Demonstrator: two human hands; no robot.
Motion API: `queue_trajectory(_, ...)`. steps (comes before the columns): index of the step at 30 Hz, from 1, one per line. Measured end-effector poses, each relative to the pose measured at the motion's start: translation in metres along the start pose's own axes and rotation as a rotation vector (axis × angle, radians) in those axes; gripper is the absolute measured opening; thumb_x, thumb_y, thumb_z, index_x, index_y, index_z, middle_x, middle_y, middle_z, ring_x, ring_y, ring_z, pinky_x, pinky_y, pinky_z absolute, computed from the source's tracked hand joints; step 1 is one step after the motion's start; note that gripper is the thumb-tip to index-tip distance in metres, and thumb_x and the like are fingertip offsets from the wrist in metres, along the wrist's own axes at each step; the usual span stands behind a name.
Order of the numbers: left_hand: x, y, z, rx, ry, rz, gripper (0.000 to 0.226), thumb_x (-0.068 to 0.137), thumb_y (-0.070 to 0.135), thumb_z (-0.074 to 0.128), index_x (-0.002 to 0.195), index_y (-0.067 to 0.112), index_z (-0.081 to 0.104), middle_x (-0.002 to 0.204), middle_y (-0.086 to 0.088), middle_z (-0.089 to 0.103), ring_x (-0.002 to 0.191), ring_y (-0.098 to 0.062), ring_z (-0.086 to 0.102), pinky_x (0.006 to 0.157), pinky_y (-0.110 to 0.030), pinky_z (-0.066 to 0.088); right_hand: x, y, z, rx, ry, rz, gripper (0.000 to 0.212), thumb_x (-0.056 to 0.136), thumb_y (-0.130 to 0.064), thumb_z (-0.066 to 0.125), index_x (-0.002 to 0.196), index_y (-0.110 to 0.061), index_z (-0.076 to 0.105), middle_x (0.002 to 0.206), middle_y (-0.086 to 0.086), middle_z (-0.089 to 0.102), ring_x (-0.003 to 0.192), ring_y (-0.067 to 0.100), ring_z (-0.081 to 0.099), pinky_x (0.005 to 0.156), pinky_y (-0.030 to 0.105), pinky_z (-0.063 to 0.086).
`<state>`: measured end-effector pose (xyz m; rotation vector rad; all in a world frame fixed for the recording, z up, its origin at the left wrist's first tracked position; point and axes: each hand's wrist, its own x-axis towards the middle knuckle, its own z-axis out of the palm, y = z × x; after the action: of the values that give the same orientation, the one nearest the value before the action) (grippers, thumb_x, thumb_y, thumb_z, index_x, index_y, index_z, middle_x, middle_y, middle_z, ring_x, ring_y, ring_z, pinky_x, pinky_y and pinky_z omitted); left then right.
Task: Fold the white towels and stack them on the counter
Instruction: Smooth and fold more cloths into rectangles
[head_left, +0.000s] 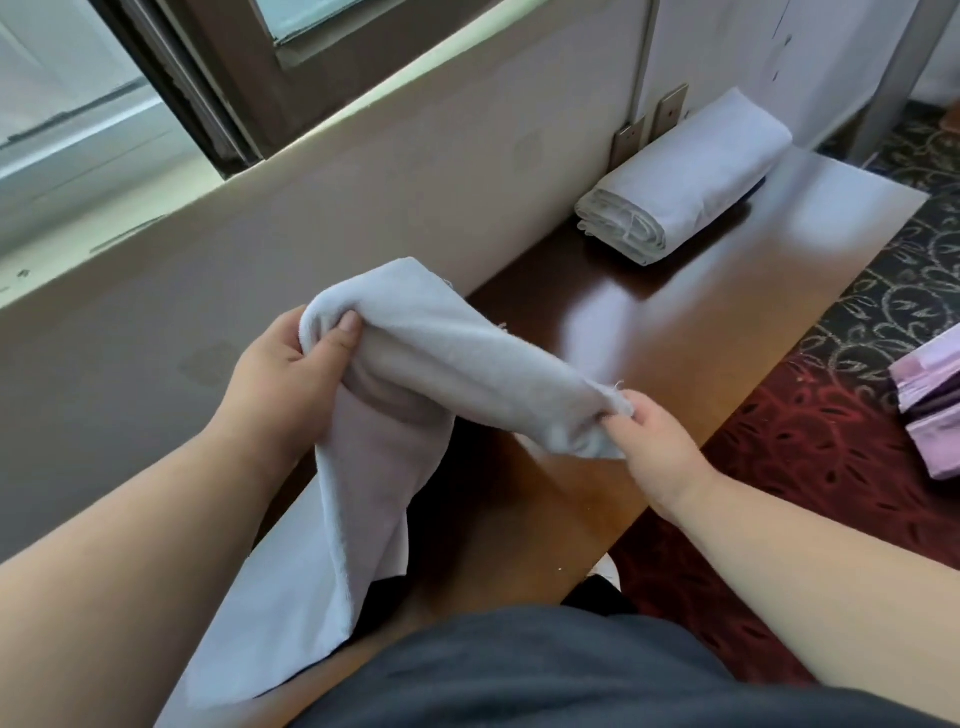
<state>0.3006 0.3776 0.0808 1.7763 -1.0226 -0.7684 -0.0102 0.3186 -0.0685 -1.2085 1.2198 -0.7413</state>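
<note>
Head view
Left hand (283, 366): grip clamped on one end of the towel (415, 364), above the worktop (701, 312) near its wall edge.
Right hand (652, 441): pinches the towel's other end.
Folded towels (691, 176): stacked at the far wall edge.

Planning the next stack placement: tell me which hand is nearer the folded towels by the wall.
Right. The right hand pinches the held towel closer to the folded towels; the left hand grips it farther back.
</note>
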Motion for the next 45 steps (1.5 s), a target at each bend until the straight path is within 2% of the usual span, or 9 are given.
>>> queue_trajectory(6,0.027,-0.001,0.003,0.001,-0.07,-0.043,0.029,0.074,0.059,0.068,0.1,0.045,0.069,0.098,0.015,0.074,0.091,-0.007,0.07,0.078,-0.035,0.054,-0.017,-0.036,-0.037,0.517,-0.24,0.057,0.04,0.097,-0.027,0.052,0.135,-0.018,0.06,0.133,0.016,0.062,0.123,0.032,0.06,0.096,0.046,0.051)
queue_trajectory(13,0.106,-0.01,0.073,0.236,-0.208,-0.138,0.036,0.072,0.065,0.065,0.1,0.043,0.068,0.091,0.014,0.072,0.084,-0.016,0.069,0.071,-0.035,0.056,0.024,-0.043,-0.073,0.705,-0.045,0.443,0.034,0.093,-0.026,0.063,0.123,-0.011,0.065,0.108,0.005,0.066,0.106,0.023,0.061,0.089,0.037,0.052)
queue_trajectory(17,0.16,-0.035,0.136,0.499,-0.226,-0.06,0.027,0.087,0.04,0.064,0.111,0.029,0.063,0.086,0.009,0.063,0.071,-0.011,0.057,0.063,-0.027,0.041,0.078,-0.031,-0.084,0.674,0.093,0.589,0.03,0.099,-0.028,0.056,0.115,-0.007,0.071,0.109,0.009,0.075,0.096,0.025,0.073,0.075,0.039,0.059)
queue_trajectory(22,0.211,-0.073,0.192,0.67,-0.276,0.027,0.031,0.094,0.022,0.056,0.125,0.018,0.057,0.108,-0.005,0.064,0.087,-0.022,0.054,0.073,-0.027,0.035,0.146,0.004,-0.101,0.536,0.163,0.537,0.033,0.105,-0.023,0.043,0.131,-0.016,0.063,0.124,0.009,0.069,0.114,0.027,0.065,0.1,0.044,0.049)
queue_trajectory(28,0.233,-0.117,0.219,0.751,-0.296,-0.039,0.031,0.095,0.022,0.054,0.126,0.019,0.056,0.115,-0.011,0.065,0.087,-0.023,0.052,0.076,-0.03,0.037,0.175,0.046,-0.115,0.196,0.349,0.609,0.026,0.098,-0.022,0.058,0.123,-0.015,0.06,0.111,0.004,0.07,0.098,0.024,0.069,0.083,0.041,0.058)
queue_trajectory(33,0.215,-0.128,0.213,0.828,-0.345,-0.147,0.068,0.093,0.03,0.058,0.152,0.025,0.024,0.15,-0.008,0.041,0.131,-0.029,0.044,0.109,-0.039,0.036,0.17,0.05,-0.107,-0.313,0.489,0.362,0.061,0.089,-0.031,0.061,0.145,-0.03,0.037,0.144,-0.006,0.041,0.119,0.017,0.05,0.097,0.032,0.043)
queue_trajectory(38,0.137,-0.135,0.164,0.806,-0.269,-0.227,0.062,0.093,0.04,0.055,0.149,0.035,0.031,0.149,-0.001,0.039,0.13,-0.027,0.041,0.107,-0.046,0.038,0.162,0.035,-0.066,-0.92,-0.047,-0.179,0.057,0.095,-0.035,0.06,0.147,-0.033,0.038,0.159,-0.004,0.025,0.148,0.019,0.016,0.119,0.042,0.019)
queue_trajectory(42,0.043,-0.163,0.106,0.813,-0.107,-0.286,0.051,0.096,0.043,0.048,0.144,0.035,0.037,0.146,0.002,0.043,0.129,-0.024,0.042,0.105,-0.041,0.04,0.15,0.052,-0.025,-1.334,-0.508,-0.183,0.063,0.097,-0.052,0.043,0.155,-0.035,0.023,0.165,0.003,0.011,0.151,0.026,0.004,0.122,0.045,0.008)
queue_trajectory(45,-0.017,-0.195,0.05,0.903,-0.116,-0.355,0.053,0.094,0.052,0.045,0.144,0.035,0.038,0.146,0.003,0.044,0.13,-0.022,0.043,0.105,-0.038,0.038,0.141,0.064,-0.008,-1.422,-0.473,-0.106,0.065,0.096,-0.059,0.037,0.154,-0.035,0.022,0.166,0.003,0.008,0.151,0.026,0.0,0.122,0.047,0.006)
